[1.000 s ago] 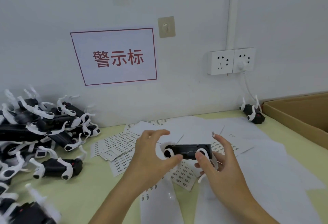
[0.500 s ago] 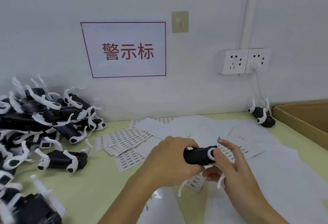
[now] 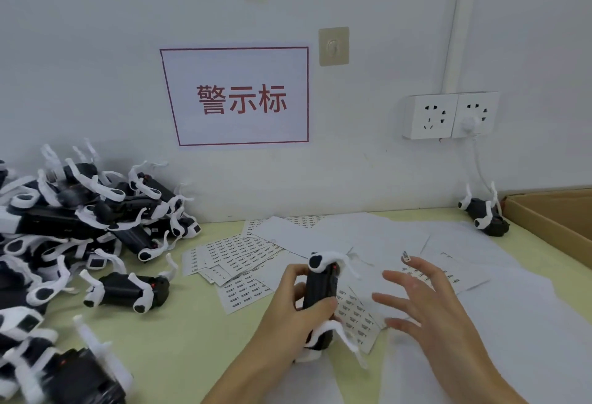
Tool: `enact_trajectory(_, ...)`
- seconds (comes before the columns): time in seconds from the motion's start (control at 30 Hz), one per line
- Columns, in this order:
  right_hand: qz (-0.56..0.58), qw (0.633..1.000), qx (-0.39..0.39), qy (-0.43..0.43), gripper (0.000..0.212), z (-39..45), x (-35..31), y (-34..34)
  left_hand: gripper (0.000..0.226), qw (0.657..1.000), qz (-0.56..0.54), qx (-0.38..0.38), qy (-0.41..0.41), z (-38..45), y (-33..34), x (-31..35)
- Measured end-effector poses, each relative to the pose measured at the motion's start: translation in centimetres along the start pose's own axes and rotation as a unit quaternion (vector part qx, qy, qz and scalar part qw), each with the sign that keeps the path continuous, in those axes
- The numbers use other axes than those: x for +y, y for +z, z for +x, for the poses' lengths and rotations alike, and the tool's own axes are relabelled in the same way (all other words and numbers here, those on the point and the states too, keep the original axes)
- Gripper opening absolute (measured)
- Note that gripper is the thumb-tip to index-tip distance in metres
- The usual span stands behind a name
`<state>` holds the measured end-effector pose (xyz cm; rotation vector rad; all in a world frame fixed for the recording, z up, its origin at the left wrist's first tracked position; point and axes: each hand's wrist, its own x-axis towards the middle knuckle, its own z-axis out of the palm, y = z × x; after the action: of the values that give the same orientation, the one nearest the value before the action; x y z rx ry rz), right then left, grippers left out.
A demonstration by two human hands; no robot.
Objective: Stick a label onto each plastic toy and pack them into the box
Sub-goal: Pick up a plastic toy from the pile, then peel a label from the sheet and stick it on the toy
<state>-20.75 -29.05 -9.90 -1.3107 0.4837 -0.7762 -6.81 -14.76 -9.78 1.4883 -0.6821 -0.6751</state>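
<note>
- Head view: the left hand (image 3: pixel 298 304) grips a black plastic toy with white limbs (image 3: pixel 320 294), fingers and thumb curled round its body. The toy stands roughly on end near the front middle of the worktop (image 3: pixel 179 333), over the label sheets.
- The right hand (image 3: pixel 426 304) hovers just beside the toy, apart from it, fingers spread and relaxed, holding nothing. A small label (image 3: pixel 406 256) sticks to one fingertip.
- Printed label sheets (image 3: pixel 237 259) lie fanned across the middle of the worktop, partly under blank white backing sheets (image 3: pixel 499 275).
- A pile of the same toys (image 3: pixel 83 221) fills the worktop's left edge up to the wall; one toy (image 3: pixel 128 290) lies alone at the pile's near side.
- Another single toy (image 3: pixel 485 218) sits at the back right, just beside the cardboard box (image 3: pixel 544 221) at the right edge.
- On the wall hang a red-framed sign (image 3: pixel 237 96) and a double socket (image 3: pixel 448 115).
</note>
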Motion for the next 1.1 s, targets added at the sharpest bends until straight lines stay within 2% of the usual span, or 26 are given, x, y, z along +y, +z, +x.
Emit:
enact_trajectory(0.1, -0.065, 0.997, 0.017, -0.025, 0.022, 0.0, 0.1, -0.2, 0.041, 0.994, -0.096, 0.046, -0.004, 0.4, 0.2, -1.0)
enact_trajectory(0.17, -0.104, 0.994, 0.020, -0.034, 0.009, -0.1, 0.2, -0.3, 0.044, 0.991, -0.122, 0.055, 0.004, 0.7, 0.2, -1.3)
enact_trajectory(0.27, -0.142, 0.989, 0.010, -0.045, 0.010, -0.3, 0.1, -0.4, 0.040, 0.989, -0.132, 0.062, 0.030, 0.7, 0.4, -1.3)
enact_trajectory(0.37, -0.175, 0.983, -0.013, -0.061, 0.015, -0.4, -0.4, 0.0, 0.057, 0.989, -0.121, 0.071, 0.058, 0.6, 0.5, -1.3)
enact_trajectory(0.47, -0.219, 0.971, -0.043, -0.085, 0.021, -0.3, -1.3, 0.8, 0.059, 0.986, -0.137, 0.071, 0.057, 0.9, 0.3, -1.5)
enact_trajectory(0.6, -0.352, 0.918, -0.143, -0.116, 0.022, 0.1, -3.2, 2.1, 0.060, 0.981, -0.181, 0.062, 0.033, 1.4, -0.2, -1.9)
enact_trajectory(0.7, -0.433, 0.872, -0.183, -0.135, 0.016, 1.1, -4.9, 3.1, 0.059, 0.980, -0.187, 0.060, 0.025, 1.6, -0.3, -1.9)
enact_trajectory(0.87, -0.507, 0.819, -0.193, -0.188, 0.023, 3.0, -6.7, 5.3, 0.060, 0.980, -0.189, 0.055, 0.021, 1.4, -0.2, -1.8)
enact_trajectory(0.93, -0.551, 0.785, -0.194, -0.209, 0.026, 3.8, -6.9, 6.1, 0.061, 0.982, -0.180, 0.056, 0.019, 1.4, -0.2, -1.8)
enact_trajectory(1.0, -0.593, 0.752, -0.198, -0.210, 0.025, 4.5, -6.9, 6.8, 0.061, 0.983, -0.172, 0.057, 0.019, 1.3, -0.2, -1.7)
enact_trajectory(1.1, -0.622, 0.727, -0.203, -0.207, 0.026, 4.9, -6.6, 7.7, 0.060, 0.985, -0.162, 0.057, 0.028, 1.3, -0.2, -1.7)
